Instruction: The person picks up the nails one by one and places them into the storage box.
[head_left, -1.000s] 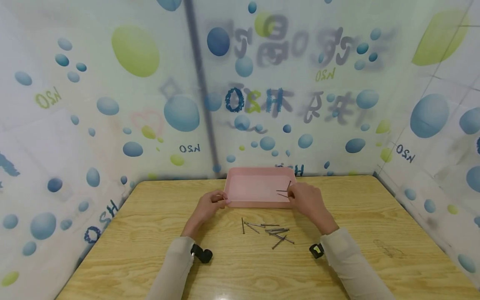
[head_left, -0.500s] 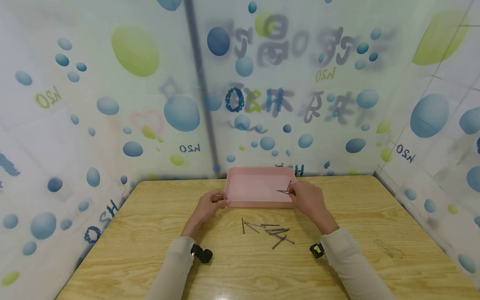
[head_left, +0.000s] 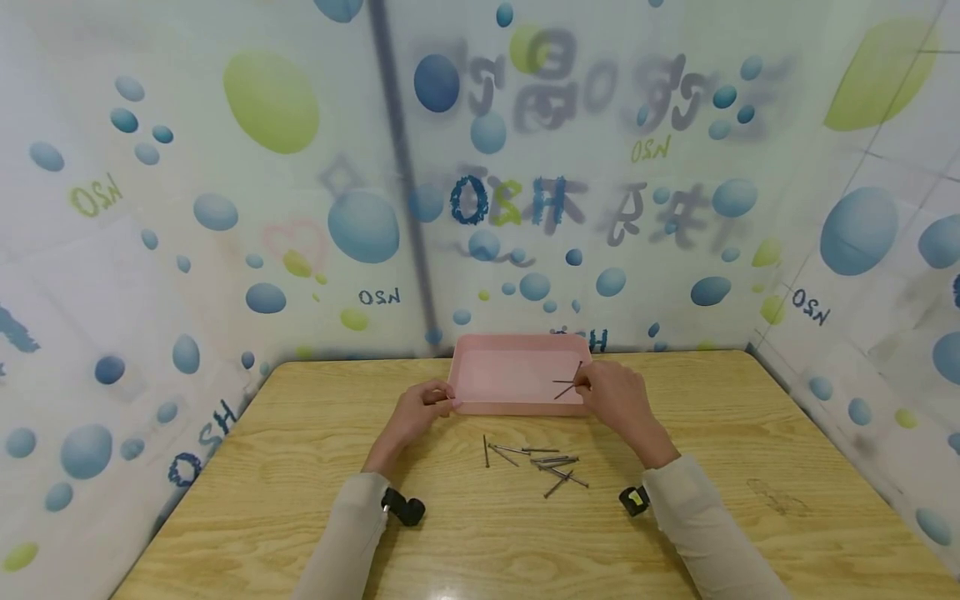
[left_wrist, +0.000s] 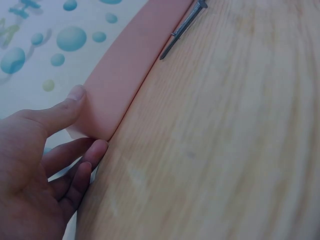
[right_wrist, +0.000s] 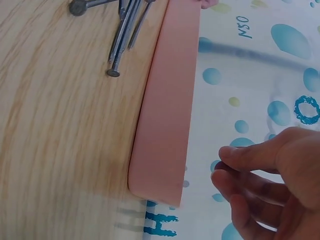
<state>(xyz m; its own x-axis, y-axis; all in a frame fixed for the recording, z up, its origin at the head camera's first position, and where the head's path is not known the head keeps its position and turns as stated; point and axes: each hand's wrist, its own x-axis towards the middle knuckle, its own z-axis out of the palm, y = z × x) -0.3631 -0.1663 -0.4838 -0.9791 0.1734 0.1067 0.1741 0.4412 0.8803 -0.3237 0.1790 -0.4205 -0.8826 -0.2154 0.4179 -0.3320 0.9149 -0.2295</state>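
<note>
A shallow pink tray [head_left: 517, 409] lies at the far side of the table. My left hand [head_left: 416, 410] holds its near left corner, thumb [left_wrist: 75, 100] against the outer wall and fingers beneath the corner. Over the tray's right end, my right hand [head_left: 617, 398] pinches a nail [head_left: 563, 392], its free end pointing down and left in the head view. Two more nails show in the tray beside those fingers. In the right wrist view the thumb and forefinger of the right hand [right_wrist: 265, 180] come together, and the nail is hidden there.
Several loose nails [head_left: 553, 459] lie in a pile on the wooden table [head_left: 465, 533], between the arms and in front of the tray. A patterned curtain [head_left: 360, 125] rises right behind the tray. Camera mounts sit on both wrists.
The nail at my right fingertips has swung, its free end now lower and pointing toward the tray's front. My left hand, the tray and the pile of nails stay put.
</note>
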